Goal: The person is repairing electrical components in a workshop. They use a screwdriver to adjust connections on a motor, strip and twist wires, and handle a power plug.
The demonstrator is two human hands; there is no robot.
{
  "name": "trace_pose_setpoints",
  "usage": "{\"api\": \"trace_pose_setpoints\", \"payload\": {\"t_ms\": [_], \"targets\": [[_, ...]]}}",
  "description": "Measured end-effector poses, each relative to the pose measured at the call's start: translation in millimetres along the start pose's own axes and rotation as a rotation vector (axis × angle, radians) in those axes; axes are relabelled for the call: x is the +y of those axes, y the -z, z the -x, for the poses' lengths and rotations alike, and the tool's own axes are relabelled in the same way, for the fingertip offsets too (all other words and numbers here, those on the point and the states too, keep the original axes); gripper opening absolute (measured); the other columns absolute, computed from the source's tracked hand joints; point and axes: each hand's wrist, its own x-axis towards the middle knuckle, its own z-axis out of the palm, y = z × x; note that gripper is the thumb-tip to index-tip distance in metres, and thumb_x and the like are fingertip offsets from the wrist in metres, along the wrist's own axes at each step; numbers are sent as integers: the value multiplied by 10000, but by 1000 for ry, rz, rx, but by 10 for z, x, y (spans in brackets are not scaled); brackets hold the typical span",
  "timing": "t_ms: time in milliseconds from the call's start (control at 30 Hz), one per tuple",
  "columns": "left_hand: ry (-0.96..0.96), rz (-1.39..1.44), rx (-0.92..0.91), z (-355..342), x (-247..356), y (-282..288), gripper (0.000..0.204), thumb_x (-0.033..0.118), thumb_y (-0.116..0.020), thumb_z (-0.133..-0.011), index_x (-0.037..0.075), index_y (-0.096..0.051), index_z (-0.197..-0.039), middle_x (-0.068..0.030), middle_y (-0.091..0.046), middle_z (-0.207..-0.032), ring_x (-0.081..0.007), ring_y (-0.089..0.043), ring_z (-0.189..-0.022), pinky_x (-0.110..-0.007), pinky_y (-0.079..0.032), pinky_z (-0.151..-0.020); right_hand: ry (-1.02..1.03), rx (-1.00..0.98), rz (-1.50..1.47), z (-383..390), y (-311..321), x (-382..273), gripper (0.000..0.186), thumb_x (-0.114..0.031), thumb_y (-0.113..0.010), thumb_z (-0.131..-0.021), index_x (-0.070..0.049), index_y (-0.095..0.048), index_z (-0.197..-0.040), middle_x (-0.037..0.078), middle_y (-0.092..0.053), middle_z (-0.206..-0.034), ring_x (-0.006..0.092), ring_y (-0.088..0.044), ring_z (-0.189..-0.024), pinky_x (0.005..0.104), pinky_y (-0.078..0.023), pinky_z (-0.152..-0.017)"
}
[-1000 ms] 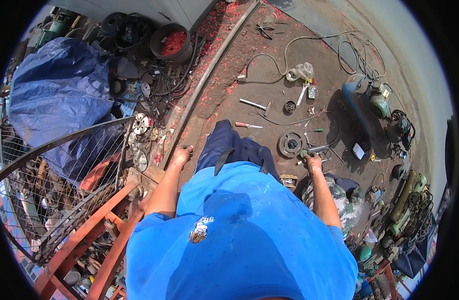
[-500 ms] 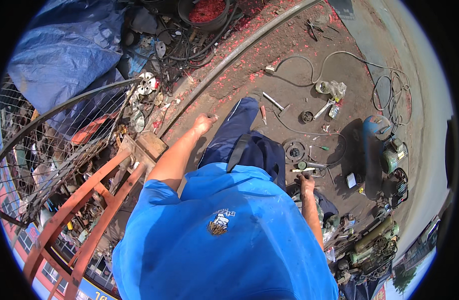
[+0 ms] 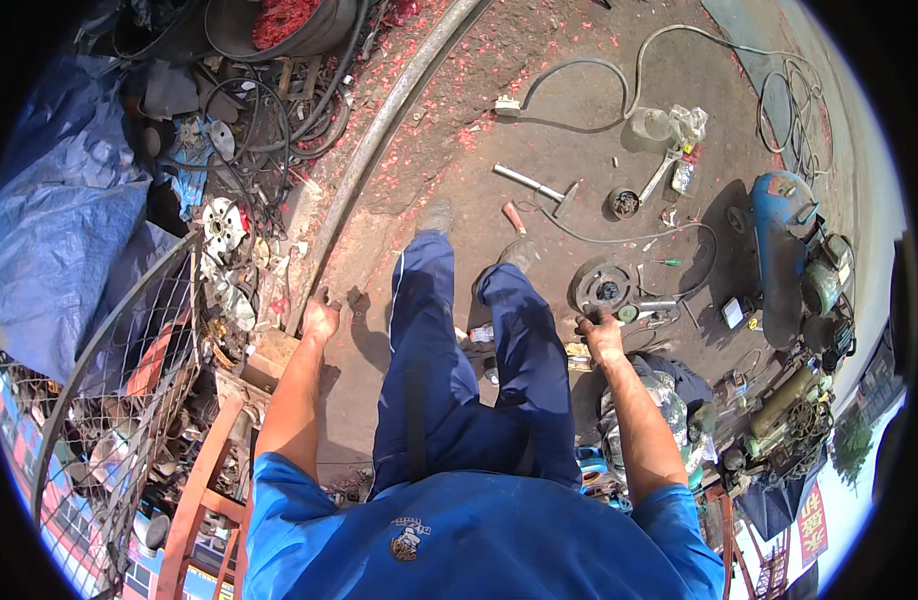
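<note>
My left hand hangs loosely curled beside the long curved metal rail, its fingertips slightly apart and no object visible in it. Below that hand lies a light brown block. My right hand, its fingers dark with dirt, hovers just below a round metal wheel-like disc; thumb and fingers are apart, and I see nothing held. Close to its fingers are a green round-ended tool and a pale yellowish piece partly hidden by my leg.
A T-handled metal bar, a red-handled tool and a small round tin lie on the ground ahead. A grey cable loops beyond them. At right stands a blue tank; at left, a wire-mesh frame and scrap.
My body has straightened and the view has shifted, with both legs now showing. My left hand has dropped toward the brown block. My right hand remains near the disc and green-ended tool.
</note>
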Motion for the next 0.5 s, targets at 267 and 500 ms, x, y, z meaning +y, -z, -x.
{"api": "trace_pose_setpoints", "payload": {"t_ms": [267,500], "targets": [[-115,-285,369,-3081,-98,173,776,279,-681,-860,-43,-370,-1493,-362,-509,-1394,-490,-509,-1285,-501,-414,-1094,127,40,283,-2241,-1309,-506,565,-219,-677,-893,40,-517,-1368,262,-702,-1139,372,-672,-1117,413,-502,-993],[-318,-245,543,-5389,-762,340,756,288,-568,-770,-83,-417,-1411,-382,-610,-1199,-531,-600,-1082,-535,-486,-913,197,513,-10,-4532,-1955,-1911,977,-458,-825,-758,115,-380,-1413,324,-579,-1331,444,-600,-1215,447,-491,-1038]]}}
